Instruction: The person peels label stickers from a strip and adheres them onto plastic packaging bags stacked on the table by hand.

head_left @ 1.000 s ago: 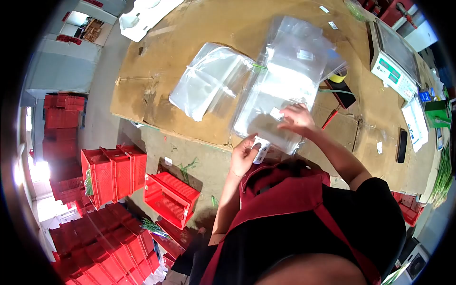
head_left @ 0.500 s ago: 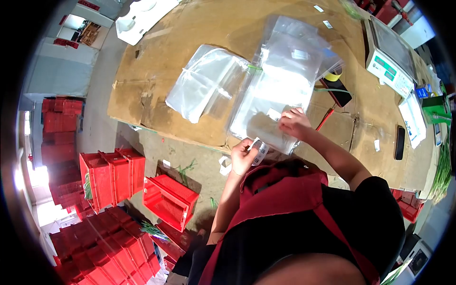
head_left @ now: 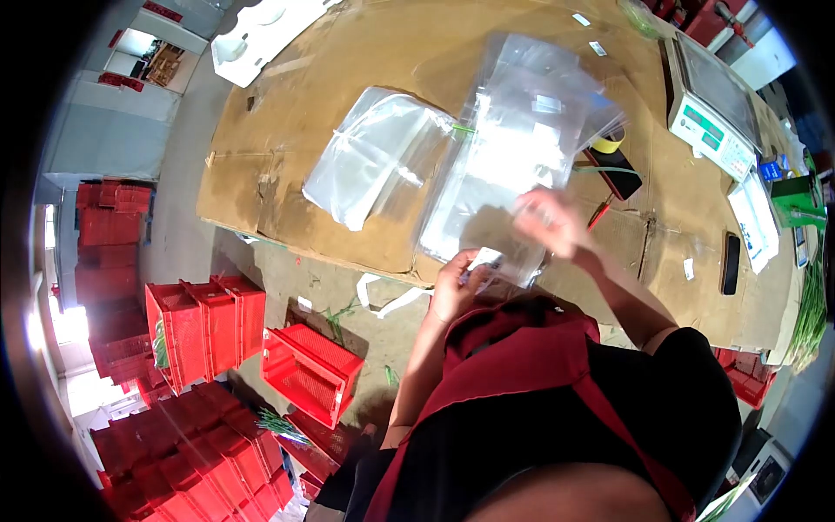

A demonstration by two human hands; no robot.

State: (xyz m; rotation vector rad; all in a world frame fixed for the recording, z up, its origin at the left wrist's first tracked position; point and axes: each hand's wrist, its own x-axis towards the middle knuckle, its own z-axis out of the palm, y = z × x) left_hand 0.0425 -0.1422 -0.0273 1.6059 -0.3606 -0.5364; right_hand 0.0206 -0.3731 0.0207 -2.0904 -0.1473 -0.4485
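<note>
My left hand [head_left: 456, 285] is closed on a strip of white labels [head_left: 489, 258], just off the table's near edge. A pale backing ribbon [head_left: 396, 304] trails from it to the left. My right hand [head_left: 550, 221] hovers over the lower part of a stack of clear plastic bags [head_left: 461, 196], its fingers smeared by motion, so I cannot see whether anything is in them. Small white labels [head_left: 546, 104] sit on the bags. A second pile of clear bags [head_left: 361, 161] lies to the left.
On the cardboard-covered table [head_left: 287, 165] are a weighing scale [head_left: 713, 130], a yellow tape roll [head_left: 609, 142], a dark phone-like object [head_left: 619, 174], a red pen-like item [head_left: 598, 214] and a black phone [head_left: 731, 263]. Red crates [head_left: 313, 374] stand on the floor at left.
My right hand has lifted off the bags and blurs with motion. My left hand has shifted slightly right and up with the labels, and the backing ribbon now trails further left.
</note>
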